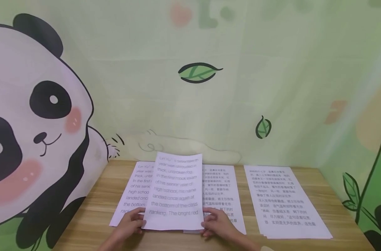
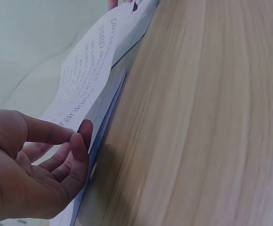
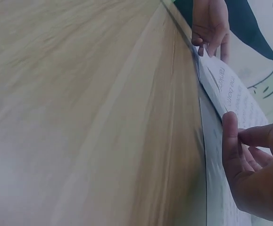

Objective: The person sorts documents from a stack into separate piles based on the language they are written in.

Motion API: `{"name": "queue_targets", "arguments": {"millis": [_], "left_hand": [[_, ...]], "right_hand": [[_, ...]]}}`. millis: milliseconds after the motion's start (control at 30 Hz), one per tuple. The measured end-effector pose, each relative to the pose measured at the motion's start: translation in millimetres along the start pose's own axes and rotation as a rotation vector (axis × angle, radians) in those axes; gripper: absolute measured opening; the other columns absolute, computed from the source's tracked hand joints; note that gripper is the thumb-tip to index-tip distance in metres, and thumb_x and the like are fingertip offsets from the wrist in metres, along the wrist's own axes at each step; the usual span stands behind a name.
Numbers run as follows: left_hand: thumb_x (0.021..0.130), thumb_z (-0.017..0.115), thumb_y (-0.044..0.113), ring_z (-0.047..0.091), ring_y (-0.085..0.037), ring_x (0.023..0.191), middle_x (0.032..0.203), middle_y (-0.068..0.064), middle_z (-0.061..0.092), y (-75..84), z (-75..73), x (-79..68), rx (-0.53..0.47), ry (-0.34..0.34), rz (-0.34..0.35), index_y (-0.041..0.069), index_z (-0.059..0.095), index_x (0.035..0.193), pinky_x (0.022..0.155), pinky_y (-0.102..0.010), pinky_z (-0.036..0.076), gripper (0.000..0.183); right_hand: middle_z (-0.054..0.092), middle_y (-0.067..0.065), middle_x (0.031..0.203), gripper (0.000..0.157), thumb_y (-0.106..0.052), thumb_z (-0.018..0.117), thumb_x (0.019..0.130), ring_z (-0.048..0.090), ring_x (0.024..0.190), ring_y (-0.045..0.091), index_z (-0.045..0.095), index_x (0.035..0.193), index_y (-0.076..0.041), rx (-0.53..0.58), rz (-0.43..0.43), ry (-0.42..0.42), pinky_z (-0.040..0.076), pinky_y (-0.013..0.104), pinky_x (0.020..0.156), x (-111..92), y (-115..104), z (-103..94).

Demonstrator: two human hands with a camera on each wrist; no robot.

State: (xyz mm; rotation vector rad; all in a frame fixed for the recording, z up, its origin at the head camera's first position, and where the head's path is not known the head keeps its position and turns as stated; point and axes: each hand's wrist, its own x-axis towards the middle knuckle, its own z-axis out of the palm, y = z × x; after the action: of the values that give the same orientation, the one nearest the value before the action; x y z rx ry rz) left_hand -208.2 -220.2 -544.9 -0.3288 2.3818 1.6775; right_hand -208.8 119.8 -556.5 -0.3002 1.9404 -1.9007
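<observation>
A white sheet of paper (image 1: 174,191) printed in English is held up over two stacks of paper. My left hand (image 1: 131,221) pinches its lower left corner between thumb and fingers, and my right hand (image 1: 218,223) pinches the lower right corner. In the left wrist view the sheet (image 2: 90,75) curves up above the papers beneath. Partly hidden behind it on the left lies an English-printed stack (image 1: 130,195). To its right lies a stack with Chinese text (image 1: 223,195), its left part covered by the raised sheet.
Another stack of Chinese-printed sheets (image 1: 287,202) lies on the right of the wooden table (image 1: 83,216), its lower edges slightly uneven. Behind the table hangs a pale green backdrop (image 1: 146,87) with a panda (image 1: 52,104) and leaves drawn on it.
</observation>
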Motion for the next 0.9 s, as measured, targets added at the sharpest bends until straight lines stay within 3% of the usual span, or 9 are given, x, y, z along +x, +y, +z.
{"name": "queue_targets", "arguments": {"millis": [200, 533, 900], "left_hand": [[0.087, 0.061, -0.006, 0.062, -0.020, 0.082, 0.111, -0.024, 0.064, -6.3, -30.4, 4.2, 0.032, 0.019, 0.013, -0.014, 0.049, 0.138, 0.068, -0.035, 0.057, 0.053], [0.091, 0.062, -0.003, 0.062, -0.020, 0.081, 0.110, -0.024, 0.063, -19.1, -75.5, 6.4, 0.114, 0.024, -0.045, -0.013, 0.046, 0.141, 0.070, -0.035, 0.057, 0.054], [0.089, 0.061, -0.005, 0.062, -0.018, 0.077, 0.101, -0.018, 0.066, -26.3, -95.1, 10.1, 0.157, 0.028, -0.043, -0.013, 0.046, 0.142, 0.066, -0.032, 0.055, 0.056]], "right_hand": [[0.072, 0.014, 0.097, 0.062, 0.005, 0.064, 0.090, 0.077, 0.077, 0.023, 0.040, 0.146, 0.015, 0.043, 0.016, -0.040, 0.064, 0.034, 0.071, 26, -8, 24.5], [0.073, 0.016, 0.095, 0.060, 0.009, 0.064, 0.089, 0.076, 0.074, 0.021, 0.043, 0.145, 0.013, 0.079, 0.045, -0.066, 0.064, 0.035, 0.071, 52, -13, 61.6], [0.071, 0.020, 0.099, 0.062, 0.010, 0.065, 0.089, 0.074, 0.072, 0.016, 0.042, 0.147, 0.011, 0.121, 0.090, -0.049, 0.064, 0.034, 0.071, 65, -8, 86.9]]}}
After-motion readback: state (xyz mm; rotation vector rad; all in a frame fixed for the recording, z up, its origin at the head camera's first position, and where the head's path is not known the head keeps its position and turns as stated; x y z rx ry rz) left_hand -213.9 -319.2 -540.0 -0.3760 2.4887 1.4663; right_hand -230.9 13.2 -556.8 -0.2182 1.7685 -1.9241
